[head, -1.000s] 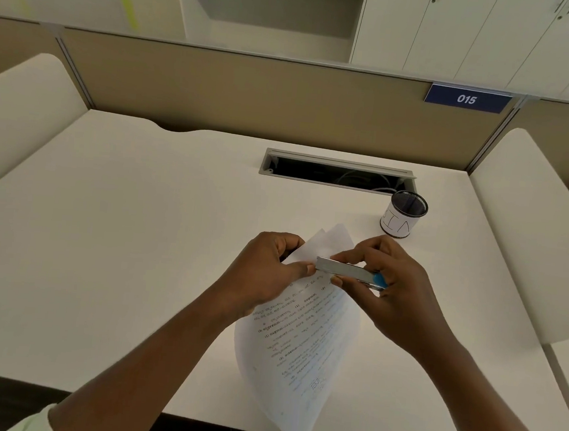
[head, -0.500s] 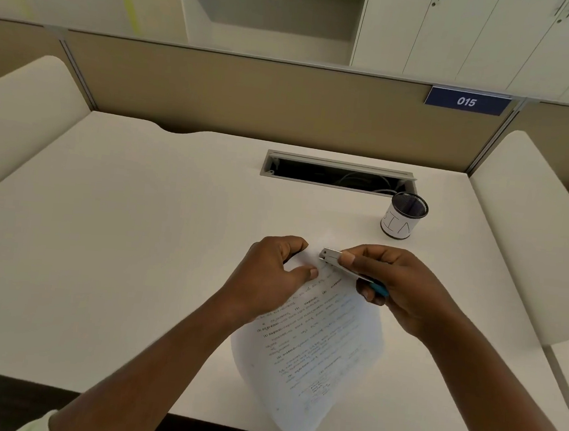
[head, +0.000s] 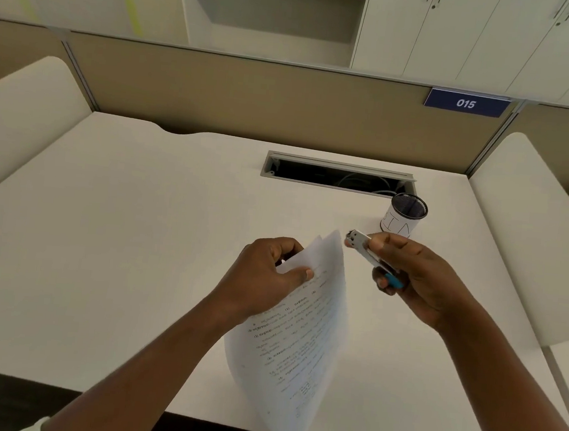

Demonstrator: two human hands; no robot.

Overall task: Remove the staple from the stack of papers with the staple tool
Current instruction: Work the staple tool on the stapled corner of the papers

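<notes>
Left hand (head: pixel 264 275) pinches top corner of thin, floppy white printed paper stack (head: pixel 296 336), right hand (head: pixel 418 282) grips small, rigid, light silver staple tool with blue end (head: pixel 370 255), tip just beside the corner.

Left hand (head: pixel 264 275): bare — no glove, ring or watch in view.
Right hand (head: pixel 418 282): bare as well, nothing worn on the fingers or at the wrist.
Forearms: both uncovered from wrist to the lower frame edge, with no bands or markings.
Sleeve (head: pixel 32 426): a small pale, whitish patch of cloth at the bottom left corner, near the left elbow — short or pushed up; too little shows to tell its cut.
</notes>
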